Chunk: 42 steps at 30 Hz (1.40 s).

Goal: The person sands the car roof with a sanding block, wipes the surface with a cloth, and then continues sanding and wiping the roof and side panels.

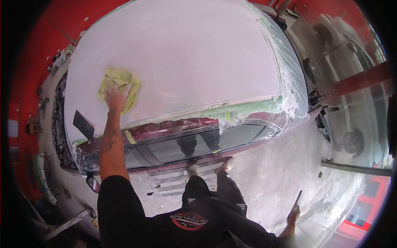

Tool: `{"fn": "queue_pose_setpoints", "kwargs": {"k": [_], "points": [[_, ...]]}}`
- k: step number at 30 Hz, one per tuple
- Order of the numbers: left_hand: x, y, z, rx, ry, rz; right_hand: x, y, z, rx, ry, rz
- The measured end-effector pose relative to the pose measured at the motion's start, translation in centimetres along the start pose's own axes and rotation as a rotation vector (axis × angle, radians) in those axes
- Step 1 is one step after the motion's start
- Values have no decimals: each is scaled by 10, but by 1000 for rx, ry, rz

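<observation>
My left hand (115,96) is on a crumpled yellow-green cloth (131,89), gripping it against the pale, dusty car roof (186,53). A dark rectangular sheet or pad (84,125) lies near the roof's edge, to the left of my left forearm. Low on the right, away from the car, my right hand (293,215) is closed around a thin dark flat object (298,199), seen edge-on. Green and whitish patches run along the roof edge (248,108), above the dark red door frame.
Side windows (165,148) and a mirror (93,183) are on the car's near side. My shoes (226,164) stand beside it, near a slatted grate (167,182). Another car (351,136) is on the right, past a metal bar (355,167). Red walls surround the floor.
</observation>
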<state>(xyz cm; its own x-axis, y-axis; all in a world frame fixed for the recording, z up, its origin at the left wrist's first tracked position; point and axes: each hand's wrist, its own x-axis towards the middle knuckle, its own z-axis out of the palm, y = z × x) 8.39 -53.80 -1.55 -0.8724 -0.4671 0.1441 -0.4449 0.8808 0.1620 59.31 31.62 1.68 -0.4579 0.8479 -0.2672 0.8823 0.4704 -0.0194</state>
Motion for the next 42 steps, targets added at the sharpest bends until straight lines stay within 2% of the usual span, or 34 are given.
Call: {"fn": "queue_pose_setpoints", "kwargs": {"k": [3, 5, 7, 9, 10, 11, 12, 14, 16, 21, 22, 23, 24, 27, 28, 29, 31, 32, 34, 37, 38, 40, 42], "points": [[-34, 37, 7, 27, 28, 82, -39, 72, 23, 39, -85, 171], [-52, 74, 8, 50, 27, 142, -63, 57, 20, 115, -207, 329], [-70, 127, 10, 69, 25, 210, -53, 69, 39, 177, -367, 318], [-85, 189, 14, 45, -5, 304, -40, 60, 54, 137, -331, 192], [-91, 220, 18, 48, -5, 317, -29, 46, 57, 167, -325, 182], [-96, 253, 23, 39, -10, 362, -8, 57, 77, 299, -391, 246], [-101, 285, 29, 29, -16, 406, -3, 41, 71, 287, -322, 38], [-108, 348, 41, 47, -34, 465, 16, 12, 56, 276, -322, 19], [-119, 411, 51, 48, -51, 552, 27, 10, 56, 276, -279, -23], [-160, 545, 83, -8, -56, 769, 22, 8, 31, 313, -335, 81], [-170, 566, 90, -40, -63, 795, 20, 24, 39, 319, -344, 105], [-177, 585, 96, -68, -64, 813, 18, 52, 59, 319, -279, -8], [-184, 602, 103, -91, -64, 832, 14, 62, 64, 310, -319, 99], [-203, 636, 116, -175, -72, 897, 1, 104, 88, 358, -412, 256], [-209, 646, 120, -240, -84, 960, -9, 117, 94, 335, -343, 77], [-215, 656, 126, -241, -80, 957, -15, 107, 86, 356, -334, 191], [-226, 673, 133, -514, -180, 971, -16, 117, 93, 390, -436, 317], [-235, 680, 132, -514, -174, 963, -18, 121, 100, 387, -435, 308], [-264, 686, 114, -580, -214, 945, -16, 133, 118, 679, -362, 556], [-294, 690, 99, -730, -176, 930, 13, 121, 111, 659, -507, 521], [-302, 683, 71, -823, -318, 886, 27, 117, 112, 676, -520, 501], [-314, 671, 62, -1061, -368, 892, 57, 103, 110, 709, -500, 428], [-333, 646, 49, -1168, -457, 829, 89, 63, 96, 788, -455, 329]]}}
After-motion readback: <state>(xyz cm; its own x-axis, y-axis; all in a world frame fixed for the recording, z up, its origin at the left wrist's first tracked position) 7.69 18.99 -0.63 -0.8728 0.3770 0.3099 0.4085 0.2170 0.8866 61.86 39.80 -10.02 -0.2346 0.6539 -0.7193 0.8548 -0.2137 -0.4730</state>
